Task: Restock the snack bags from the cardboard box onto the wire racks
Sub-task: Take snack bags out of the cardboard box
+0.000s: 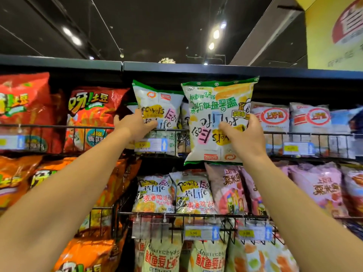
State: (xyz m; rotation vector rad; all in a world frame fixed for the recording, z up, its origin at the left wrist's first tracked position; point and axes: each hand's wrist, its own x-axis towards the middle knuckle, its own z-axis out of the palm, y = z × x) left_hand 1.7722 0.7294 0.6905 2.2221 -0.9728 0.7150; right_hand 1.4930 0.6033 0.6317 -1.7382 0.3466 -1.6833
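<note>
Both your arms reach up. Your right hand (242,134) has its grip around an upside-down white-and-green snack bag (218,118) in front of the black wire rack (294,134). Your left hand (135,124) pinches an upright matching bag (157,107) standing in that rack, red bags (92,114) beside.

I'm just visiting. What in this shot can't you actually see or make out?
- Cardboard box: outside the head view entirely.
- Yellow price tags on the top black wire rack: digits blurred.
- Upright white-and-green snack bag: lower part hidden by the left hand and rack.
- Upside-down white-and-green snack bag: right hand covers part of its print.
</note>
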